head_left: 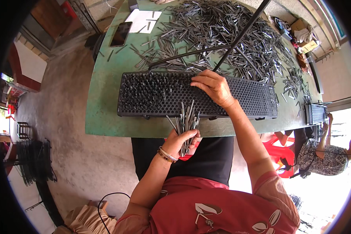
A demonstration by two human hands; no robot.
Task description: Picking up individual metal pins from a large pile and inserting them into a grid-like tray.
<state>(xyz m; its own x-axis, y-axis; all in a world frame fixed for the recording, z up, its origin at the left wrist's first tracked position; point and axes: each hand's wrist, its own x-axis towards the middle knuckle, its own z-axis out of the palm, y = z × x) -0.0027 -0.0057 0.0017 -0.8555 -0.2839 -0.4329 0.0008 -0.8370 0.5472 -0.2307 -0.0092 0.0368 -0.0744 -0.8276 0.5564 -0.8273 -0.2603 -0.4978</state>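
A long black tray (241,96) full of round holes lies along the near part of the green table. Thin dark strips (144,91) stand upright in many holes of its left part, while the holes to the right show bare. Below the tray's front edge, my left hand (176,143) is closed around a bundle of the same thin strips (187,119), their ends fanning upward. My right hand (216,89) is over the middle of the tray, its fingers pressed together near the holes. Whatever lies between those fingertips is too small to make out.
A big heap of loose strips (222,27) covers the table (99,93) behind the tray. A slanting black rod (241,37) rises there. At the far left lie a phone (121,34) and white paper (138,19). Another person (323,156) works at the right.
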